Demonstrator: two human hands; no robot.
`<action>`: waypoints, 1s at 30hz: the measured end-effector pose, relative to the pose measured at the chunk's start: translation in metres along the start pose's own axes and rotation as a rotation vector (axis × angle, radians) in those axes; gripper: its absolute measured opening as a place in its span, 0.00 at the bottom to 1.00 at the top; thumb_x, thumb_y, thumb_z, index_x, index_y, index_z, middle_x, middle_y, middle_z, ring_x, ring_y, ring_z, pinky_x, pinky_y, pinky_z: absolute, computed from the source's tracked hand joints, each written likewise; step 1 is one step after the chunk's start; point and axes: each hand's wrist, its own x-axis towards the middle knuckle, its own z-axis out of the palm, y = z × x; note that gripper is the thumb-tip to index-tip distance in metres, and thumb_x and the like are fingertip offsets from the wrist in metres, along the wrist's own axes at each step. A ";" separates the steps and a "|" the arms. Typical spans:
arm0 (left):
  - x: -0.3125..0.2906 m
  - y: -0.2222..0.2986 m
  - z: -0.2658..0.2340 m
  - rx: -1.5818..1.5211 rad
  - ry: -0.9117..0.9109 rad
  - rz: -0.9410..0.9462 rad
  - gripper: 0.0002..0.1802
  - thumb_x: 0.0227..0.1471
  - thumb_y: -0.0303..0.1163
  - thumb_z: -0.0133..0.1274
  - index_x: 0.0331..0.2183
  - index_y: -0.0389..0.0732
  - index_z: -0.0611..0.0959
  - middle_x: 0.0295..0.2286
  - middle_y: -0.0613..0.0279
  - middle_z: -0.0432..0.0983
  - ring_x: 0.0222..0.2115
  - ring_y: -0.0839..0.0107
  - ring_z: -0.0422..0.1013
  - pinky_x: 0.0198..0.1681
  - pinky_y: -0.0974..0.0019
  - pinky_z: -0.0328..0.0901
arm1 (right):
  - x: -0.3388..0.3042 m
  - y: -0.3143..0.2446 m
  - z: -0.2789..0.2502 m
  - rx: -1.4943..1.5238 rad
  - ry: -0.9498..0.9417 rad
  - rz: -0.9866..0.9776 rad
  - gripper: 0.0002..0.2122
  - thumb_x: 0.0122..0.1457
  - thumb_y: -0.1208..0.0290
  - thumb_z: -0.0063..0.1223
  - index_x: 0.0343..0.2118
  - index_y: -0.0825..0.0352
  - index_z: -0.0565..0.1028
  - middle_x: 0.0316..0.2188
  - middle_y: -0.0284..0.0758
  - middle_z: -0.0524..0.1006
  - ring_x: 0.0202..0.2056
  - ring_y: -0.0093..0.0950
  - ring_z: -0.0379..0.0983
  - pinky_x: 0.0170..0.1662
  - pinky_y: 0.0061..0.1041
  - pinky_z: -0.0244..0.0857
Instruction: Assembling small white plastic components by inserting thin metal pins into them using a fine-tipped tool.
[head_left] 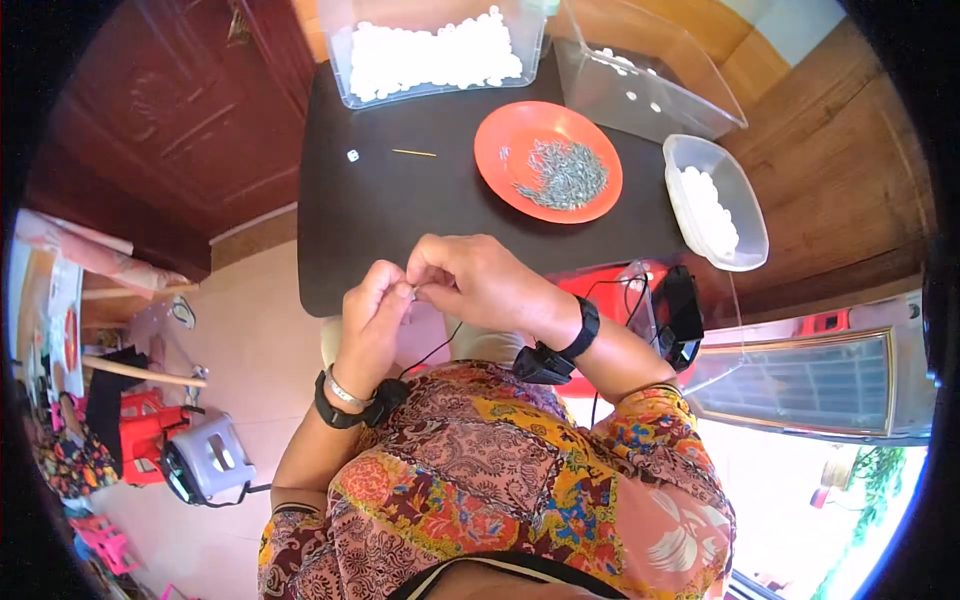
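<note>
My left hand [370, 315] and my right hand [482, 278] meet at their fingertips just past the near edge of a dark table [370, 235]. Both are closed in a pinch. Between them shows a sliver of something small and pale, too little to name. Beyond my right hand lies an orange-red plate [497, 160] with a heap of small grey metal-looking pieces [568, 175]. A small white cube-like piece [352, 155] and a thin yellowish stick [414, 153] rest on the table farther off.
A clear bin of white round pieces [430, 55] stands at the back. Right of it are a clear box [650, 90] with a few white pieces and a smaller tub [750, 225] with more. A wooden panel [850, 150] borders the right side. Stools [210, 460] stand at left.
</note>
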 end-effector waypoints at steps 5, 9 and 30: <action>0.001 0.002 0.003 0.049 -0.108 0.007 0.07 0.53 0.27 0.46 0.26 0.35 0.70 0.19 0.65 0.66 0.21 0.78 0.63 0.25 0.73 0.60 | -0.005 0.000 -0.013 0.023 0.012 0.013 0.06 0.47 0.77 0.52 0.29 0.65 0.68 0.21 0.38 0.74 0.26 0.38 0.73 0.29 0.34 0.66; 0.004 0.007 0.001 0.136 -0.198 0.086 0.03 0.50 0.23 0.47 0.27 0.34 0.71 0.20 0.60 0.66 0.21 0.74 0.64 0.26 0.71 0.61 | 0.002 -0.005 -0.027 0.033 -0.084 0.006 0.06 0.47 0.77 0.52 0.29 0.65 0.69 0.20 0.38 0.73 0.26 0.39 0.73 0.27 0.35 0.65; 0.021 -0.017 -0.043 -0.484 0.140 -0.198 0.06 0.52 0.28 0.47 0.23 0.41 0.73 0.14 0.73 0.63 0.14 0.85 0.56 0.17 0.79 0.49 | 0.224 0.172 -0.130 -1.111 -0.129 0.241 0.20 0.45 0.60 0.57 0.41 0.66 0.75 0.38 0.46 0.76 0.41 0.42 0.72 0.45 0.36 0.65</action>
